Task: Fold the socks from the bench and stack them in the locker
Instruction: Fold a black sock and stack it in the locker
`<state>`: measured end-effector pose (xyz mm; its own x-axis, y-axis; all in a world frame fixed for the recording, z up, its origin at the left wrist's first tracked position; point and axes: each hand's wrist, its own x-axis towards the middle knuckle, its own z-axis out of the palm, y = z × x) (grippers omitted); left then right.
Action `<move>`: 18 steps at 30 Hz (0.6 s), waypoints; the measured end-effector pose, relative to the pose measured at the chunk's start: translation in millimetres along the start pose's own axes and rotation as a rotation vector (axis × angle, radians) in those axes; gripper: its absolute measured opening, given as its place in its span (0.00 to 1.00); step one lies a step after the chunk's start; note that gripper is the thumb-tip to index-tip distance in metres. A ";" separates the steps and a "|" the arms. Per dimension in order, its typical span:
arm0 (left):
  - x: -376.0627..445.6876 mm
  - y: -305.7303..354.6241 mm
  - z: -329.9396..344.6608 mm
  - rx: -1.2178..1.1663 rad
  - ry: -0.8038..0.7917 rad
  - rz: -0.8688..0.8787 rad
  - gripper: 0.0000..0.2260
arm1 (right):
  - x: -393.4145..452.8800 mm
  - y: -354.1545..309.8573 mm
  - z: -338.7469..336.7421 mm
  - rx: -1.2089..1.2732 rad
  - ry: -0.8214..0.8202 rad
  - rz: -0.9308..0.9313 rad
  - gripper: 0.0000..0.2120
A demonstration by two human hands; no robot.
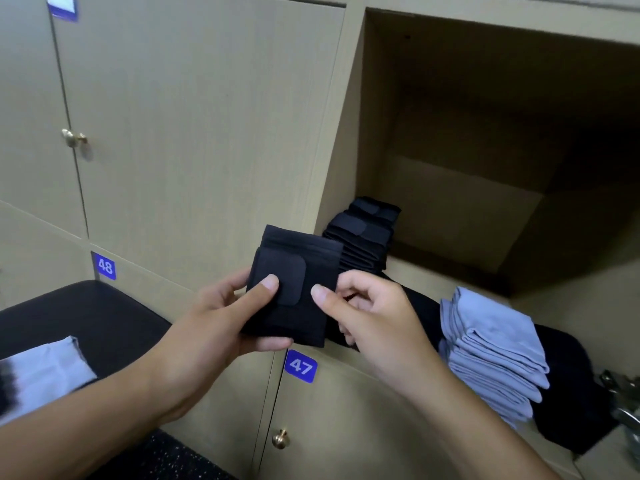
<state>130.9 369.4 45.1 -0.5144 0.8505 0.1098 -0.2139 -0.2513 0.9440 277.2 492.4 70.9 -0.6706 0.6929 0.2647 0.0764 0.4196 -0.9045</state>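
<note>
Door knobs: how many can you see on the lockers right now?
2. One brass knob on the closed door at upper left, one knob on the door numbered 47 at the bottom. Others may be out of frame.

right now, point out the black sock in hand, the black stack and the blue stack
black sock (pixel 294 306): head view, middle of its folded front
black stack (pixel 363 237): head view, top folds
blue stack (pixel 495 344): head view, top piece

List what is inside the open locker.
Inside the open locker: a stack of folded black socks near its front left corner. The pale blue folded stack sits at the front edge. The dark right rear cannot be made out.
</note>
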 end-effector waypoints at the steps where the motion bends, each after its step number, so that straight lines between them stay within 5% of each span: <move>1: 0.8 -0.6 0.9 0.007 0.002 -0.005 0.16 | 0.5 -1.7 -1.1 0.011 -0.011 -0.008 0.13; 11: 3.6 7.3 18.0 0.087 -0.034 -0.010 0.14 | 24.3 -24.9 -43.0 0.119 0.227 -0.019 0.18; 18: 4.6 8.9 20.3 0.069 0.047 0.025 0.21 | 17.9 -36.6 -60.4 0.157 -0.014 0.083 0.12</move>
<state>143.5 380.5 60.3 -0.5577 0.8213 0.1202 -0.1440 -0.2383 0.9605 307.0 524.9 128.9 -0.6772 0.7127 0.1830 0.0164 0.2632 -0.9646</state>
